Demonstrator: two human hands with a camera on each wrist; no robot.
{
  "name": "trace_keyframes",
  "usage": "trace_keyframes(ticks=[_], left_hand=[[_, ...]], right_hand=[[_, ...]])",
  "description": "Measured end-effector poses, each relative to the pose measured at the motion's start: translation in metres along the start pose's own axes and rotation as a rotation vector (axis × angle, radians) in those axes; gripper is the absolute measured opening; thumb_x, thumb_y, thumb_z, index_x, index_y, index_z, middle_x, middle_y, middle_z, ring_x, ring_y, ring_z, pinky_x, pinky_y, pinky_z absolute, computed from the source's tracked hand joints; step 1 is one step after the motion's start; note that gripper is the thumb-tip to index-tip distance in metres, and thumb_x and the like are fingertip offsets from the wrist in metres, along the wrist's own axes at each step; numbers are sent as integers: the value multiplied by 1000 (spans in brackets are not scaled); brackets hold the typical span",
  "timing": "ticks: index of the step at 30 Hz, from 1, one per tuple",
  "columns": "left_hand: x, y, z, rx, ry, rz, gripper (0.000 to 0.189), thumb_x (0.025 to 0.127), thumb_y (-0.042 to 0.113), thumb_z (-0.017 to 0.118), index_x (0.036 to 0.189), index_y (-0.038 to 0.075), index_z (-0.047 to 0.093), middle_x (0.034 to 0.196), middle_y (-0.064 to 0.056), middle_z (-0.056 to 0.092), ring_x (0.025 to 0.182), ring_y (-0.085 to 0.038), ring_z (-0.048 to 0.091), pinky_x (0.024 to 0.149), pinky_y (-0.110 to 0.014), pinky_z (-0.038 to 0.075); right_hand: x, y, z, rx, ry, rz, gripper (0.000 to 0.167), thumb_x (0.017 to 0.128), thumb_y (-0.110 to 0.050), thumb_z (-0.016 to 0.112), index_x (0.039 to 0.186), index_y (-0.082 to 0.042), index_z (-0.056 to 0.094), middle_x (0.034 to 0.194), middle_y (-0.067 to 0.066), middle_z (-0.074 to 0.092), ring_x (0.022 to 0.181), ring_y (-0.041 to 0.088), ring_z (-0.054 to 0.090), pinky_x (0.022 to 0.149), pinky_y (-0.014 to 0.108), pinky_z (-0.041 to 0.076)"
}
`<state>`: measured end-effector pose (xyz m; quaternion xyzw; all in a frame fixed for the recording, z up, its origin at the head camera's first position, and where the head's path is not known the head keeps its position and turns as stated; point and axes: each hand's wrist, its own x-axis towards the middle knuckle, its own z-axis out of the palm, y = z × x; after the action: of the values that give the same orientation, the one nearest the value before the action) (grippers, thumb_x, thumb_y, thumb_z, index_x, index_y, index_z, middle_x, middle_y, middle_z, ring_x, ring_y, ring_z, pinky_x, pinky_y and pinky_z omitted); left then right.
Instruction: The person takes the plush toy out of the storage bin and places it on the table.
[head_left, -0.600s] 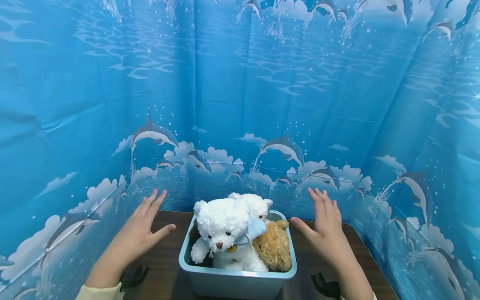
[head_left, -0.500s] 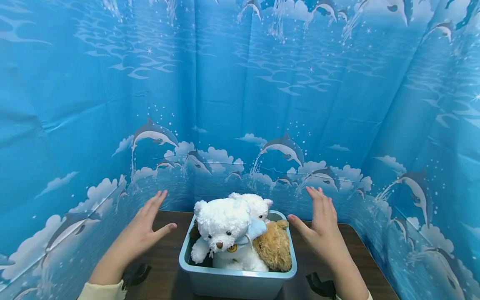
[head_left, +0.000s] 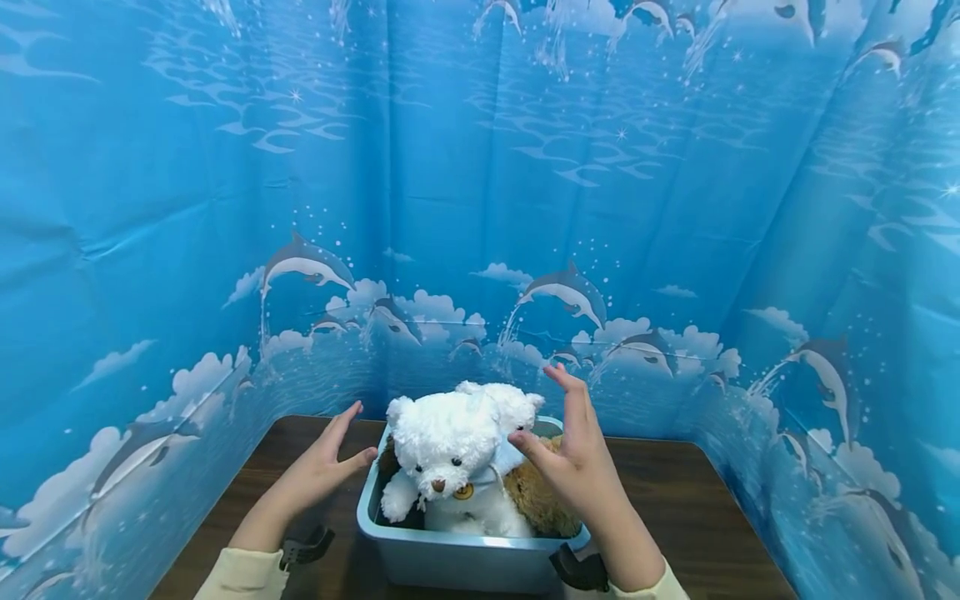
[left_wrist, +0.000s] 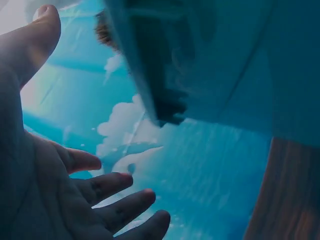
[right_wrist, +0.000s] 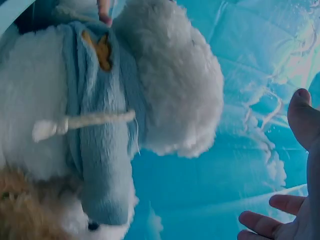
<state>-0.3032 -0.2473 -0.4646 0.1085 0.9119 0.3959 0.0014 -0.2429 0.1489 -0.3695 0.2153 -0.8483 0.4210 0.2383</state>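
A white teddy bear [head_left: 442, 446] with a light blue scarf [right_wrist: 105, 130] and a yellow button sits in front in a light blue plastic tub [head_left: 465, 560]. Behind it shows a second white teddy bear [head_left: 517, 408], and a brown plush toy [head_left: 540, 498] lies at the tub's right side. My left hand [head_left: 318, 471] is held with spread, straight fingers just left of the tub rim, holding nothing. Over the tub's right side my right hand [head_left: 581, 467] hovers, fingers extended and thumb toward the bears, partly hiding the brown toy.
The tub stands on a dark wooden table [head_left: 675, 500]. A blue curtain [head_left: 480, 208] printed with dolphins surrounds the table at the back and both sides. Black wrist straps [head_left: 307, 546] are on both forearms.
Both hands have moved inward: the left rightward toward the tub, the right leftward until it overlaps the tub's right side. The bears and tub stay in place.
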Motion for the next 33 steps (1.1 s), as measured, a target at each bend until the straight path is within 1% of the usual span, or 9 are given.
trace_keyframes(ticks=[4, 9, 15, 18, 22, 24, 26, 29, 33], left_hand=[[9, -5, 13, -116, -44, 8, 99, 106, 55, 65, 177, 17, 6, 181, -23, 15, 165, -54, 21, 121, -79, 31], [18, -13, 25, -253, -83, 63, 95, 108, 44, 67, 176, 20, 6, 182, -22, 15, 164, -54, 24, 123, -70, 37], [18, -19, 33, -304, -104, 89, 86, 109, 39, 66, 175, 24, 14, 180, -23, 21, 160, -56, 32, 118, -70, 44], [19, -22, 36, -338, -118, 100, 80, 110, 36, 64, 174, 26, 16, 178, -23, 24, 159, -55, 33, 119, -72, 42], [21, -26, 41, -364, -126, 98, 75, 112, 35, 61, 174, 27, 19, 178, -23, 24, 163, -55, 25, 121, -76, 34], [23, -28, 43, -367, -127, 93, 74, 112, 37, 60, 174, 28, 20, 178, -23, 23, 164, -55, 22, 122, -78, 31], [24, -30, 45, -379, -134, 90, 72, 112, 37, 58, 173, 29, 20, 178, -22, 23, 164, -55, 20, 121, -80, 30], [24, -33, 47, -410, -152, 95, 71, 113, 36, 55, 173, 30, 18, 177, -22, 21, 164, -55, 18, 121, -81, 28], [27, -35, 49, -434, -165, 114, 72, 112, 35, 54, 173, 28, 16, 177, -22, 18, 164, -55, 17, 123, -81, 26]], right_hand=[[5, -2, 14, 57, -65, -8, 98, 95, -38, 86, 169, -42, 22, 179, 4, 26, 167, 41, 25, 119, 81, 33], [4, 0, 33, 114, -167, 8, 108, 88, -45, 91, 169, -47, 19, 179, 1, 26, 166, 40, 29, 119, 78, 36], [-4, 12, 56, 219, -245, 24, 126, 74, -44, 100, 169, -50, 17, 177, -5, 28, 161, 29, 38, 123, 67, 39], [-5, 20, 65, 275, -262, 36, 134, 71, -42, 102, 170, -48, 13, 175, -5, 30, 161, 25, 39, 125, 62, 39], [-6, 27, 74, 324, -288, 65, 139, 71, -40, 103, 173, -39, 9, 173, -3, 34, 158, 25, 43, 124, 61, 41], [-6, 31, 77, 352, -303, 70, 137, 73, -39, 103, 173, -37, 10, 170, -5, 37, 155, 25, 47, 122, 60, 44], [-5, 34, 80, 361, -314, 68, 131, 76, -40, 101, 172, -39, 12, 167, -8, 41, 151, 22, 50, 120, 57, 46], [-3, 38, 84, 358, -325, 37, 116, 81, -42, 98, 168, -43, 20, 162, -12, 47, 147, 18, 53, 119, 54, 49], [0, 42, 85, 348, -324, 7, 103, 83, -43, 96, 163, -43, 31, 157, -14, 53, 145, 15, 56, 119, 50, 50]])
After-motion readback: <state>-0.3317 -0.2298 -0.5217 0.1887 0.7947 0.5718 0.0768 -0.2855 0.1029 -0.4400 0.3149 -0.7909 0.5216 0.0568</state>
